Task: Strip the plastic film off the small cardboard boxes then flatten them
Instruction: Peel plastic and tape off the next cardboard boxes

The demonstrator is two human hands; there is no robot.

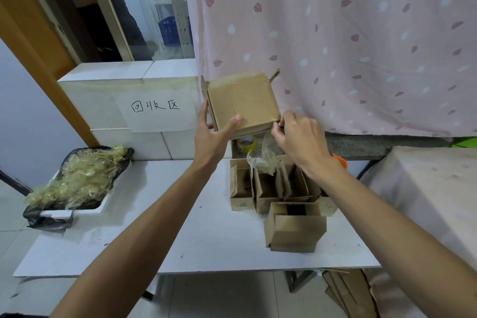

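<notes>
I hold a small brown cardboard box (244, 100) up in the air above the white table (180, 227), its taped bottom facing me. My left hand (213, 134) grips its lower left corner, thumb on the face. My right hand (296, 134) pinches at the box's lower right corner, where clear film lies on the cardboard. A strip of peeled clear film (260, 160) hangs below the box. Several more small open boxes (273, 186) stand on the table under my right wrist, and one box (295, 230) lies nearer to me.
A black-lined tray full of crumpled film (77, 178) sits at the table's left end. White foam boxes with a handwritten label (154, 108) stand behind. A tape roll (247, 142) rests on the grey ledge. Flattened cardboard (346, 292) leans under the table's right side. A pink curtain hangs behind.
</notes>
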